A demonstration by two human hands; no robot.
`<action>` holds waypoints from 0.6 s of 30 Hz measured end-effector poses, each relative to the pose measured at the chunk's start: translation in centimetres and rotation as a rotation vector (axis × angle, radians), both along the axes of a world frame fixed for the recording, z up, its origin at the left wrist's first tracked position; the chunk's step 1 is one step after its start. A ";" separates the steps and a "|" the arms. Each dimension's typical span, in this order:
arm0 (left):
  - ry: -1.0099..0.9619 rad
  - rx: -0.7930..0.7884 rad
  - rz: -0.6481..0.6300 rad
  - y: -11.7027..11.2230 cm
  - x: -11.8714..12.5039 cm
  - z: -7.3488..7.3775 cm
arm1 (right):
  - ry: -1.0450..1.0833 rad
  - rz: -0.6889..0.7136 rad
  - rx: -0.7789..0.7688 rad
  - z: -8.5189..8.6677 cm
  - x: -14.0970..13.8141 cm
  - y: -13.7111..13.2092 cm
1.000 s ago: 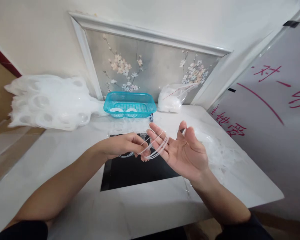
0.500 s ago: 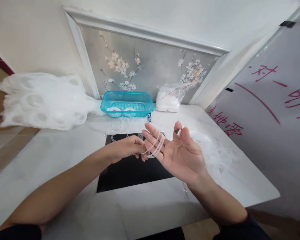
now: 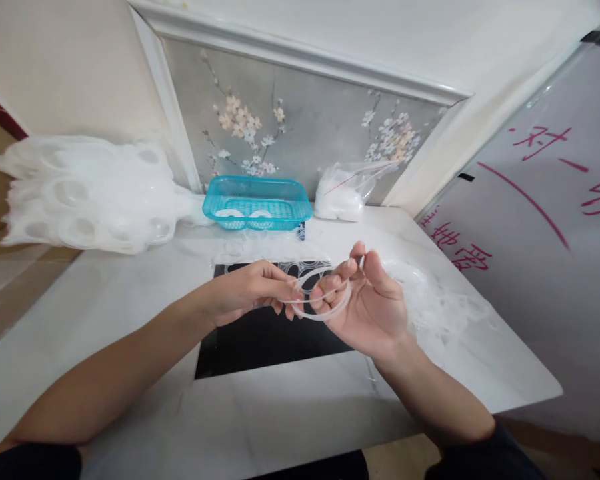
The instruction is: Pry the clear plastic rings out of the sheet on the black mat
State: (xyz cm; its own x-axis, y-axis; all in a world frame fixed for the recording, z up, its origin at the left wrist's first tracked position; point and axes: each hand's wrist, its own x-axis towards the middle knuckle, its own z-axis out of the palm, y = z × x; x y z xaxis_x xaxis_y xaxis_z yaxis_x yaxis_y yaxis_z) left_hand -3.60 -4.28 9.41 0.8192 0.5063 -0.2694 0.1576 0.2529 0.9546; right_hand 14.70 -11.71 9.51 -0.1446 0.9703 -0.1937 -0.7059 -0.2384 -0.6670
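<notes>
My two hands meet above the black panel (image 3: 260,340) set into the white table. My right hand (image 3: 367,307) has its fingers curled over a small bunch of clear plastic rings (image 3: 325,303). My left hand (image 3: 253,290) pinches the left side of the same rings between thumb and fingertips. More clear rings lie loose on the panel's far edge (image 3: 300,268), just behind my hands.
A turquoise basket (image 3: 258,203) holding two white pieces stands at the back. A big heap of clear blister trays (image 3: 85,197) lies at the left. A clear bag of white parts (image 3: 343,193) leans on the wall. Crumpled clear plastic (image 3: 435,300) covers the table's right side.
My right hand was spread open with the rings draped over its fingers; its fingers have now curled shut over them. My left hand keeps its pinch.
</notes>
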 end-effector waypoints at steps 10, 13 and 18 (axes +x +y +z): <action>-0.083 -0.024 0.272 2.0 0.2 -1.4 | 0.155 0.140 -0.010 -1.4 0.1 1.2; -0.191 -0.116 0.343 3.4 -0.1 -1.8 | 0.206 0.122 -0.071 -2.7 0.2 2.4; -0.213 -0.143 0.397 4.8 -0.9 -1.3 | 0.177 0.104 -0.205 -4.4 0.2 3.8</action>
